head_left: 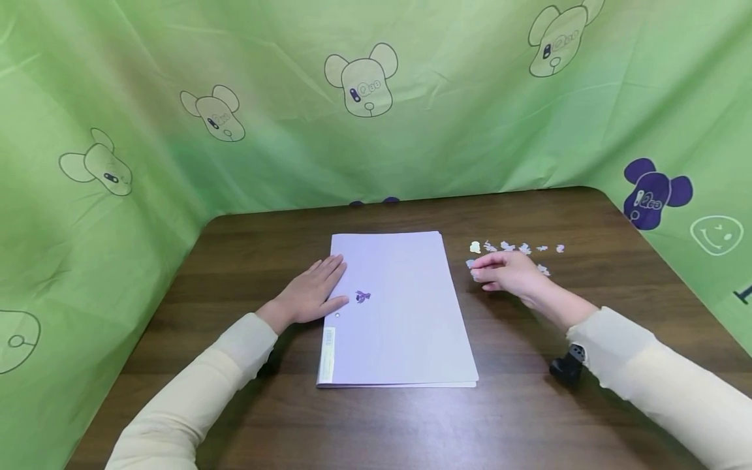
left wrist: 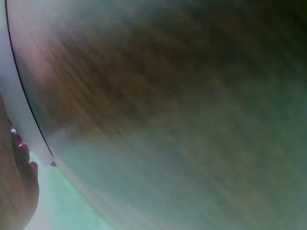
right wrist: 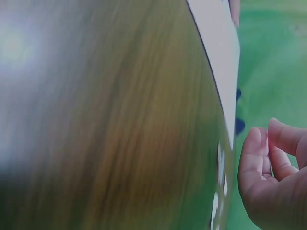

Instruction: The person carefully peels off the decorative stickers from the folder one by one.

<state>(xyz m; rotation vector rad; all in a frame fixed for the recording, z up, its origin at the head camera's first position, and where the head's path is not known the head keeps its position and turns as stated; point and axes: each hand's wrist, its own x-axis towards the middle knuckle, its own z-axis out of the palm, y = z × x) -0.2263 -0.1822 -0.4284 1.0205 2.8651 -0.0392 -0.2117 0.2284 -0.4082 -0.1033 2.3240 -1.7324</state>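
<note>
A large white pad of paper [head_left: 399,313] lies on the table, with a small purple cutout [head_left: 363,297] on its left part. My left hand [head_left: 311,290] rests flat on the pad's left edge, fingers straight, thumb beside the cutout; in the left wrist view only part of this hand [left wrist: 19,187] shows. Right of the pad, my right hand [head_left: 508,271] has thumb and fingers curled together, pinching a small pale-blue cutout [head_left: 474,275]. Another bluish cutout [head_left: 469,263] lies beside these fingertips. In the right wrist view the hand [right wrist: 273,177] hides the pinched piece.
Small pale cutouts [head_left: 508,246] lie in a row beyond my right hand, and one more cutout [head_left: 543,269] sits by the wrist. A brown wooden table [head_left: 258,248] carries everything. Green printed cloth [head_left: 282,156] hangs behind and at both sides.
</note>
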